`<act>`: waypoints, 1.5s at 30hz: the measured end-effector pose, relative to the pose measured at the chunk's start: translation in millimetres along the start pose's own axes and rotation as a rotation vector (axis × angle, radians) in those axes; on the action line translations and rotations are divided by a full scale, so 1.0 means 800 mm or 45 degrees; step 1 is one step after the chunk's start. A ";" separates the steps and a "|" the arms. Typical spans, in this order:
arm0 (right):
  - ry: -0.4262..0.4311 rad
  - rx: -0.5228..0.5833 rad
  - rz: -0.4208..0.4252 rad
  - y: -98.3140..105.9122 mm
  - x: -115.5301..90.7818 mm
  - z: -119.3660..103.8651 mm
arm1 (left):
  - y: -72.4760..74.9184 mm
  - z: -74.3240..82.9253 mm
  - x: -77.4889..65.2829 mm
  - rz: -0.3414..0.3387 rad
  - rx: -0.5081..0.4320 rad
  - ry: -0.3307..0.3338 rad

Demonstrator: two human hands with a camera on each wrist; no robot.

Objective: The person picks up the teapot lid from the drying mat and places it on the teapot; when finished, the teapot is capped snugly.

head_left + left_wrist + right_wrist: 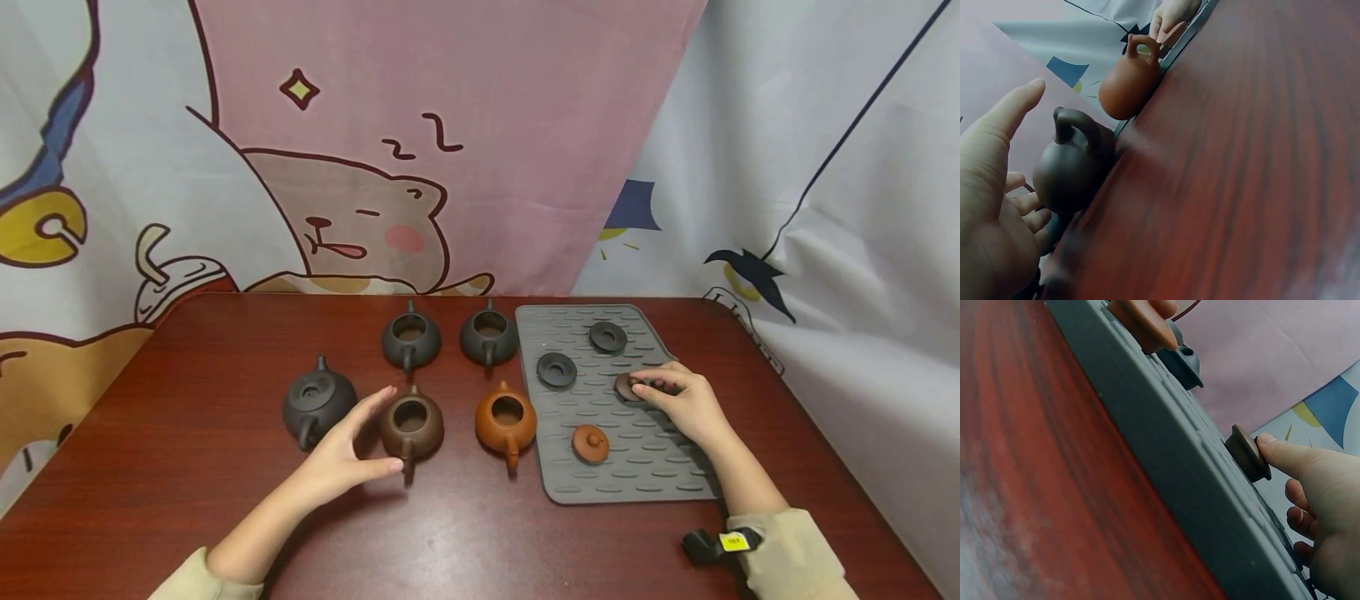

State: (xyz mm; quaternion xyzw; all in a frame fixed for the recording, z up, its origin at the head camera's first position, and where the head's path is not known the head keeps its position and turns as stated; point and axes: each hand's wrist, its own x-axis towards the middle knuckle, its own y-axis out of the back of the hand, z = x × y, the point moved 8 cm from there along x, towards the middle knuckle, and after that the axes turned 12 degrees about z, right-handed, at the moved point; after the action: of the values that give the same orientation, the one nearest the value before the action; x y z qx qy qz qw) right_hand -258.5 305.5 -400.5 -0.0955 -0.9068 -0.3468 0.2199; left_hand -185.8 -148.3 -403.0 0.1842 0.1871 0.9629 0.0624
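At the middle of the table, a lidless brown teapot (423, 437) stands between the thumb and fingers of my left hand (337, 458). In the left wrist view, the thumb is clear of that teapot (1072, 175) and the fingertips are right at its side. My right hand (693, 404) pinches the knob of a brown teapot lid (624, 388) over the grey mat. The right wrist view shows this lid (1246, 453) close on the mat, thumb at its top.
Right of the brown teapot sits an orange lidless teapot (487, 425). Two dark lidless teapots stand behind; a lidded dark teapot (330, 408) is left. The ridged grey mat (637, 475) also bears an orange lid (590, 446) and two dark lids (557, 371).
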 end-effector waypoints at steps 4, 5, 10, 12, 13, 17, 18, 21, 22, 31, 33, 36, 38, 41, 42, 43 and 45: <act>0.016 0.003 0.005 0.001 -0.001 -0.002 | -0.007 -0.006 0.001 -0.013 0.014 0.044; 0.021 0.007 0.006 0.001 -0.001 -0.003 | -0.008 -0.007 0.001 -0.015 0.016 0.051; 0.037 0.024 0.017 0.003 0.000 -0.007 | -0.010 -0.011 0.001 -0.013 0.035 0.077; 0.046 0.025 0.020 0.003 -0.001 -0.009 | -0.010 -0.012 0.001 -0.008 0.044 0.081; 0.048 0.020 0.024 0.003 -0.001 -0.013 | -0.011 -0.013 0.001 -0.008 0.048 0.082; 0.064 0.024 0.033 0.007 -0.001 -0.029 | -0.011 -0.015 0.001 -0.003 0.055 0.084; 0.066 0.027 0.036 0.007 0.000 -0.031 | -0.011 -0.015 0.001 -0.003 0.055 0.084; 0.068 0.026 0.040 0.007 0.001 -0.025 | -0.011 -0.016 0.001 -0.003 0.058 0.086; 0.063 0.027 0.042 0.008 0.001 -0.027 | -0.011 -0.016 0.000 -0.004 0.056 0.087; 0.063 0.018 0.026 0.009 0.003 -0.051 | -0.011 -0.016 0.001 -0.011 0.049 0.094; 0.066 0.021 0.026 0.008 0.003 -0.057 | -0.011 -0.016 0.001 -0.011 0.047 0.096; 0.078 0.018 0.033 0.008 0.003 -0.072 | -0.010 -0.016 0.001 -0.010 0.044 0.098; 0.094 0.026 0.041 0.009 0.002 -0.088 | -0.010 -0.015 0.001 -0.011 0.043 0.099; 0.125 0.051 0.046 0.014 0.000 -0.117 | -0.011 -0.015 0.001 -0.012 0.043 0.099; 0.135 0.060 0.044 0.015 -0.001 -0.127 | -0.011 -0.015 0.001 -0.012 0.042 0.098; 0.142 0.071 0.041 0.016 -0.002 -0.135 | -0.011 -0.015 0.001 -0.011 0.041 0.095; 0.154 0.087 0.034 0.017 -0.003 -0.144 | -0.011 -0.015 0.001 -0.011 0.039 0.092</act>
State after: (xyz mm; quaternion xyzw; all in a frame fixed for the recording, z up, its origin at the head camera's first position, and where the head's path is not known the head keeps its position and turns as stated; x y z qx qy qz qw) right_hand -213.9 238.2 -317.5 -0.0790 -0.9018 -0.3177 0.2820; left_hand -190.7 -144.0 -416.7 0.1496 0.2046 0.9657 0.0570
